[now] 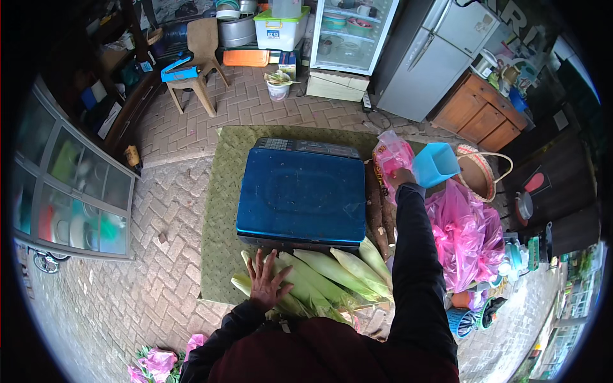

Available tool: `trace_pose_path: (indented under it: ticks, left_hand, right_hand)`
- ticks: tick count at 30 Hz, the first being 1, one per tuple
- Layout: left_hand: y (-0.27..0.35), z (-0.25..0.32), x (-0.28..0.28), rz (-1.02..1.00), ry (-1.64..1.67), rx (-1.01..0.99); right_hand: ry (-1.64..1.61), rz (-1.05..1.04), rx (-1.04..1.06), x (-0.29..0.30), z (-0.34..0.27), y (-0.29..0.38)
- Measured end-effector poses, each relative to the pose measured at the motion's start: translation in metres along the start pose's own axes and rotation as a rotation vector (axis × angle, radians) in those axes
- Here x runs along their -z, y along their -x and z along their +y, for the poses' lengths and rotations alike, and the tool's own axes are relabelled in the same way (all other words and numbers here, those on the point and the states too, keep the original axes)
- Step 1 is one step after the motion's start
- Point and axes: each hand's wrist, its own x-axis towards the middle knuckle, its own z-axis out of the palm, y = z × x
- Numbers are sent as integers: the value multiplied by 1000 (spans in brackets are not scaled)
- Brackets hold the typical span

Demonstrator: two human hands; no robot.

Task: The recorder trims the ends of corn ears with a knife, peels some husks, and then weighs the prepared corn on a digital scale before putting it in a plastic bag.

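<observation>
My left hand [268, 282] rests with fingers spread on several ears of corn in green husks [318, 268], laid along the table's near edge. Beyond the corn stands a digital scale with a blue platform [301, 194], its keypad on the far side. My right arm stretches forward, and my right hand [401, 178] is at a pink plastic bag [395, 151] right of the scale. The fingers are mostly hidden, so whether they grip the bag is unclear. Long brown roots, possibly cassava [376, 210], lie between the scale and my right arm.
Right of my arm are a light-blue plastic container [436, 165], a woven basket [479, 174] and full pink plastic bags [464, 234]. A green patterned cloth [218, 215] covers the table. Further off stand a plastic chair [203, 48], a glass-door display fridge [352, 33] and a grey refrigerator [426, 62].
</observation>
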Motion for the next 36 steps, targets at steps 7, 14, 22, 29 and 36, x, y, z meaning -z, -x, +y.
trace_pose_path:
  ticks: [7,14,22,29,36]
  left_hand:
    - [14,-5,-5,83,60,87]
    - [17,-14,-5,96,89,15]
    - [27,-35,10,93,132,-70]
    - [38,-57,26,138,139,21]
    - [28,-57,37,161,170,30]
  right_hand:
    - [39,-38,-159,2,-39,30]
    - [136,244,-125,4,-38,58]
    - [24,461,-3,40,-13,82]
    - [-489,552,-109,63,-25,93]
    - [-674,756,-152,118,-21,100]
